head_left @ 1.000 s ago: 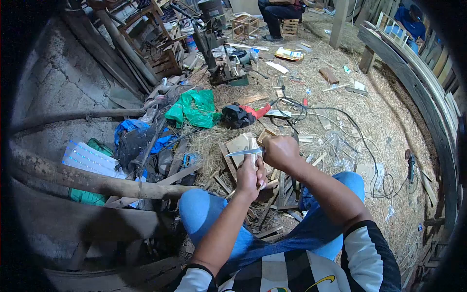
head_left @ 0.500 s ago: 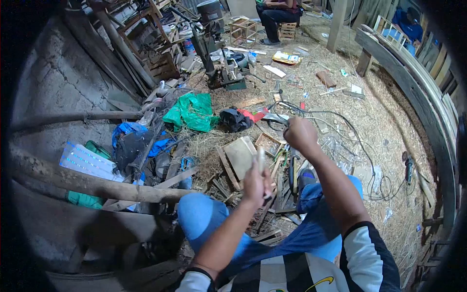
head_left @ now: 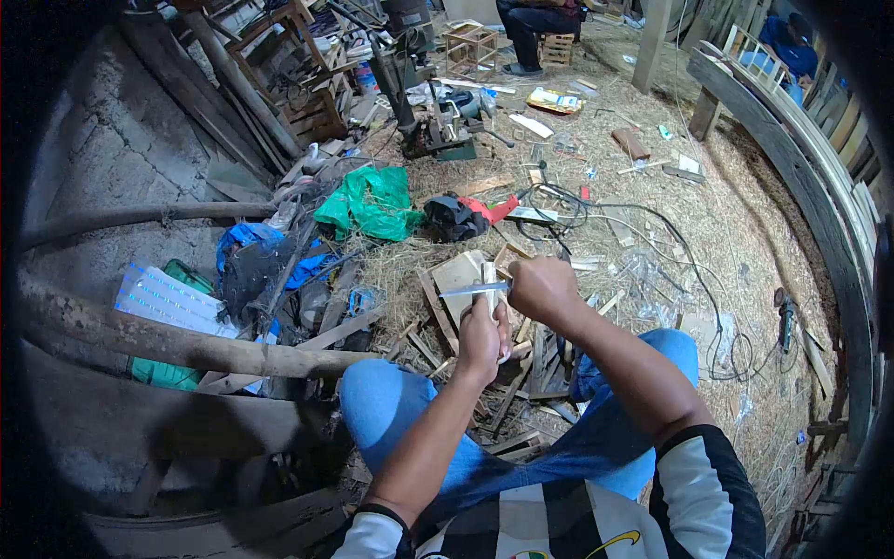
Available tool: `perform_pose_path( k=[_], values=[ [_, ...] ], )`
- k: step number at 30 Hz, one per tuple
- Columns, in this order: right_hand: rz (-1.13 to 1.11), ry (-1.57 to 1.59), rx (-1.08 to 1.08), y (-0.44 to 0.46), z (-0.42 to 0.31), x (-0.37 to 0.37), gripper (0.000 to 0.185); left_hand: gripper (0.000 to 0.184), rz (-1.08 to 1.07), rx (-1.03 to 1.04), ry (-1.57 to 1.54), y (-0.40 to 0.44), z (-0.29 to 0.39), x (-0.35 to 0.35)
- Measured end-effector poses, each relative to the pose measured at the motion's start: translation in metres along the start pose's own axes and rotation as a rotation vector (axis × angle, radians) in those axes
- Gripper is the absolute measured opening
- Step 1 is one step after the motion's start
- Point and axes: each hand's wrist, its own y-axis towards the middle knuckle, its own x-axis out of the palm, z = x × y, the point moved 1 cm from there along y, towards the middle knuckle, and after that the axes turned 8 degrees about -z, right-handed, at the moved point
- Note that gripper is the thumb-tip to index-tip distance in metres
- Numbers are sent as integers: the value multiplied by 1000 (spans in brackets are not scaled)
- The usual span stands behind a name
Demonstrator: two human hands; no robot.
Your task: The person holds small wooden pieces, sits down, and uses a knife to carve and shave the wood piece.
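Note:
My left hand (head_left: 480,343) is closed around a short pale piece of wood (head_left: 489,271), whose upper end sticks out above the fingers. My right hand (head_left: 547,289) is a fist around the handle of a knife (head_left: 458,292); its handle is hidden in the fingers. The blade points left and lies across the wood just above my left hand. Behind the hands a flat board (head_left: 455,270) leans among scrap wood on the floor, close to a small wooden frame (head_left: 511,254).
A green plastic bag (head_left: 372,207) and a black and red cloth bundle (head_left: 456,217) lie ahead. Cables and an angle grinder (head_left: 785,321) are on the straw to the right. A round pole (head_left: 186,343) crosses on the left. Two other people sit farther back.
My right hand has come down and left, bringing the knife blade onto the wood. The left hand still grips the wood and has shifted only slightly.

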Motion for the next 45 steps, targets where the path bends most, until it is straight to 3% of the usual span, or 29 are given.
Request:
perform_pose_path(
  k=[9,19,23,24,26,29,35,45],
  values=[
    [52,-10,114,15,30,7,21,50,-9,-50,-56,0,0,-4],
    [87,-6,-14,5,9,11,17,50,-107,-53,-11,-4,-5,0],
    [160,13,83,20,32,21,17,52,-88,-122,-136,4,-8,-2],
    [199,53,131,25,49,29,17,53,-115,-25,-38,3,-11,-8],
    [177,79,392,39,111,19,18,53,-137,-67,-38,-19,-6,1],
    [222,37,345,41,102,-7,19,54,-139,-113,-75,-17,-2,-13],
    [207,43,-27,-11,4,-9,12,50,-161,-41,-187,-14,14,-9],
    [109,-7,-94,-8,-10,11,17,44,-55,-4,-83,-12,8,-5]
  ],
)
